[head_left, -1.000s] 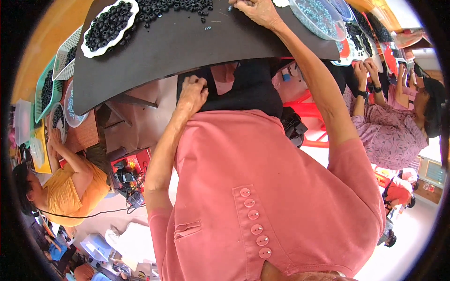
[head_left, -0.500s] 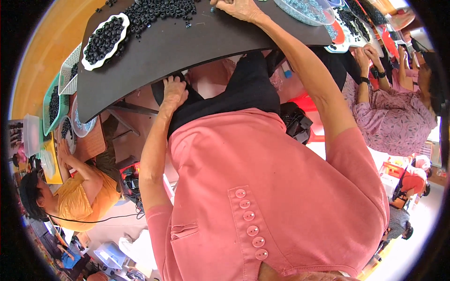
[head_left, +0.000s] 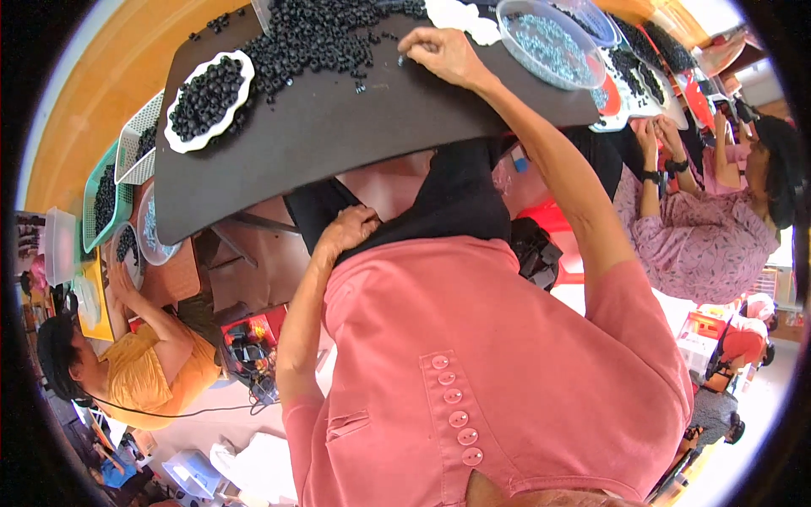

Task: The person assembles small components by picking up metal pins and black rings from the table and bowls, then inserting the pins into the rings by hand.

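Observation:
My right hand [head_left: 443, 57] is over the dark tabletop [head_left: 338, 144], its thumb and fingers pinched together. A tiny pale blue piece [head_left: 400, 61] shows at its fingertips; whether it is gripped or lies on the table is unclear. Left of this hand spreads a heap of small black parts [head_left: 312, 51], barrel- or bead-like. A white scalloped dish [head_left: 247, 89] full of larger black pieces stands at the table's left. My left hand [head_left: 348, 228] rests on my lap against black trousers, fingers curled, with nothing visible in it.
Right of my right hand stands a clear round tub [head_left: 507, 42] of pale blue pieces, beside a white object [head_left: 465, 19]. White [head_left: 127, 169] and green [head_left: 91, 232] baskets adjoin the left table edge. Co-workers sit left, in yellow [head_left: 160, 372], and right, in patterned mauve [head_left: 701, 245].
The view has shifted, so more of the table's far side shows. My left hand has drawn back from the table edge onto my lap. The right hand stays over the table, fingers still pinched.

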The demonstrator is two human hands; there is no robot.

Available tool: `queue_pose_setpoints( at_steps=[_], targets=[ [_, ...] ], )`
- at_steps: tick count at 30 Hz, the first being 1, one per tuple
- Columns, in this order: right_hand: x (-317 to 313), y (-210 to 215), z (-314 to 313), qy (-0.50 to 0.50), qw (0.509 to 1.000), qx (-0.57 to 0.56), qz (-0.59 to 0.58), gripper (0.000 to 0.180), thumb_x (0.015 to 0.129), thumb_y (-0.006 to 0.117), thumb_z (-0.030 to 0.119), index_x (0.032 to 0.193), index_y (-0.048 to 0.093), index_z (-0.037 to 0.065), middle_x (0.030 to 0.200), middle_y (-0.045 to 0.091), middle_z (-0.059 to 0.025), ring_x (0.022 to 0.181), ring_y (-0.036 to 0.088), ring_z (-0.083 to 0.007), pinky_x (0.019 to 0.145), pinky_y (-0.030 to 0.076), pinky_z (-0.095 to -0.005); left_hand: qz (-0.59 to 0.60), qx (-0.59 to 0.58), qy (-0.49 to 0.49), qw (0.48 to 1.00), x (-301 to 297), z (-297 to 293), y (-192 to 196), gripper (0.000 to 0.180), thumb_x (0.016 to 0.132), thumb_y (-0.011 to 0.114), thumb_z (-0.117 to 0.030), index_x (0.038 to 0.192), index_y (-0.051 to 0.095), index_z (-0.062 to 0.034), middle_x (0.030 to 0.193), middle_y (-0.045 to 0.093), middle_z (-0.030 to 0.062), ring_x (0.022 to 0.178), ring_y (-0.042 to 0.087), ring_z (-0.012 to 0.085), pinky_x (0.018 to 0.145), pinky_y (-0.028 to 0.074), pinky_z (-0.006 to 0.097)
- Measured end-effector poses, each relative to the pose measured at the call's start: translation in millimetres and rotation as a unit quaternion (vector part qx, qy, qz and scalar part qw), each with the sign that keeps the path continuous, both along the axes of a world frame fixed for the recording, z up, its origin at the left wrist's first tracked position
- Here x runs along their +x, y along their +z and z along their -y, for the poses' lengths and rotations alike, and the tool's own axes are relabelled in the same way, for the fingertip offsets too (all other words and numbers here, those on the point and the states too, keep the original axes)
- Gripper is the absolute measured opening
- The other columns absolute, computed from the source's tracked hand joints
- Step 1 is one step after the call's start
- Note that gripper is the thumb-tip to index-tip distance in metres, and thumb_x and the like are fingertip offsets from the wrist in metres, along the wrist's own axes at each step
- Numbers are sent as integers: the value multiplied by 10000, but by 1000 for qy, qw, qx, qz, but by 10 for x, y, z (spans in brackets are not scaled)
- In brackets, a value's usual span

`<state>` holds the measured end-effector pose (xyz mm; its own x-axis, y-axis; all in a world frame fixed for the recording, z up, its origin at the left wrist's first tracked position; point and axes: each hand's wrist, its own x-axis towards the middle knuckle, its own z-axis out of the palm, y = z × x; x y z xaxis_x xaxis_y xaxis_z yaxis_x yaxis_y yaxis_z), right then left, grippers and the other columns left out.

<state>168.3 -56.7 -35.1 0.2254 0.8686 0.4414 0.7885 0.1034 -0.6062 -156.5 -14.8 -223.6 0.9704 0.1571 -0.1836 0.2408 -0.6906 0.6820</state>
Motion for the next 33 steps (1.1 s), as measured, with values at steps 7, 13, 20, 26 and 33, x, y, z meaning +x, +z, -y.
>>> queue_pose_setpoints(
  at_steps=[7,13,20,26,33],
  targets=[
    [24,43,-2,3,993,-4,-116,185,827,582,133,920,694,19,657,577,27,583,471,-41,543,402,-228,39,-192,4,981,-11,296,939,284,902,558,-221,1077,596,-1,1012,624,138,962,594,256,847,466,343],
    [-306,441,-90,120,990,-32,-61,147,838,564,38,933,675,24,757,589,16,602,479,-35,559,406,-216,70,-386,68,917,120,328,1795,220,918,570,-159,1056,586,12,977,642,110,931,609,214,838,473,325],
    [-468,361,-280,169,984,-7,60,152,769,627,30,917,644,4,775,577,-84,603,562,-191,579,464,-304,137,-454,144,868,253,157,2118,149,932,547,-106,1018,610,-2,949,656,71,942,605,161,845,467,291],
    [-520,426,-547,164,984,8,65,132,775,628,45,902,627,7,826,601,-99,657,602,-241,607,486,-346,186,-503,150,831,282,-15,2213,155,938,544,-113,1001,611,13,933,658,77,917,615,157,845,470,287],
    [-752,409,-1028,209,969,9,135,153,763,633,78,909,622,35,884,599,-87,822,600,-276,753,467,-400,228,-569,255,748,381,-167,2012,224,955,525,-191,1034,615,-1,923,671,101,880,639,163,749,474,263]
  ],
)
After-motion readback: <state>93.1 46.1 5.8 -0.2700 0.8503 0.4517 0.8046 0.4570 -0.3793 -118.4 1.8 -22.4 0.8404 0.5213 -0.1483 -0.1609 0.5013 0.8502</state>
